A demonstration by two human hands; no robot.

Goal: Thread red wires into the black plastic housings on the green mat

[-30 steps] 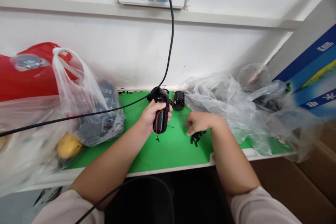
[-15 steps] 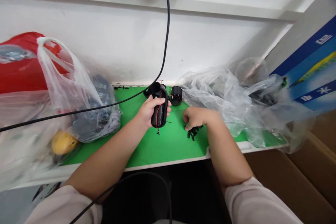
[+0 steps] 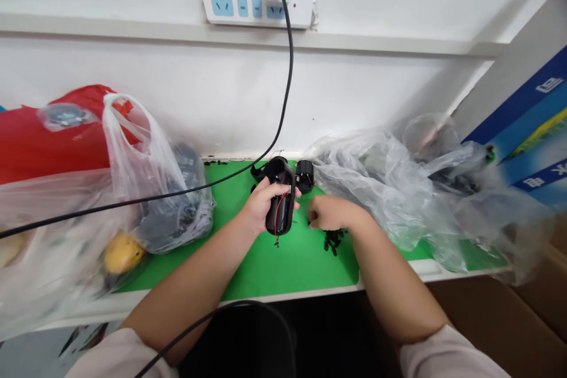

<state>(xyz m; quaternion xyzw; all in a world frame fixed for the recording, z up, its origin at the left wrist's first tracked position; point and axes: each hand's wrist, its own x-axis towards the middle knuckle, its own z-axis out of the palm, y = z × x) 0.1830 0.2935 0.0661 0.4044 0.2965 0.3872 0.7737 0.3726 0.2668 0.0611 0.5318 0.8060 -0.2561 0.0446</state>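
Observation:
My left hand (image 3: 261, 205) is wrapped round a glossy black plastic housing (image 3: 280, 220), its thumb across the front. A thin red wire (image 3: 278, 212) hangs down over the housing and ends in a small tip below it. My right hand (image 3: 330, 212) has its fingers curled together just above the green mat; what they pinch, if anything, is hidden. Beneath that hand lies a pile of small black parts (image 3: 332, 242). Behind my hands stands a black cylindrical part (image 3: 305, 175) with a bit of red wire. Another black piece (image 3: 259, 172) sits behind the held housing.
A black cable (image 3: 290, 65) drops from the power strip (image 3: 259, 6) and crosses the table to the left. Clear plastic bags (image 3: 381, 183) crowd the right side. A white bag (image 3: 168, 201), a red bag (image 3: 53, 142) and a yellow object (image 3: 124, 253) are at left.
The view has tilted up, so more of the power strip shows. My right hand has shifted left and off the small black parts, towards the housing. My left hand keeps hold of the housing.

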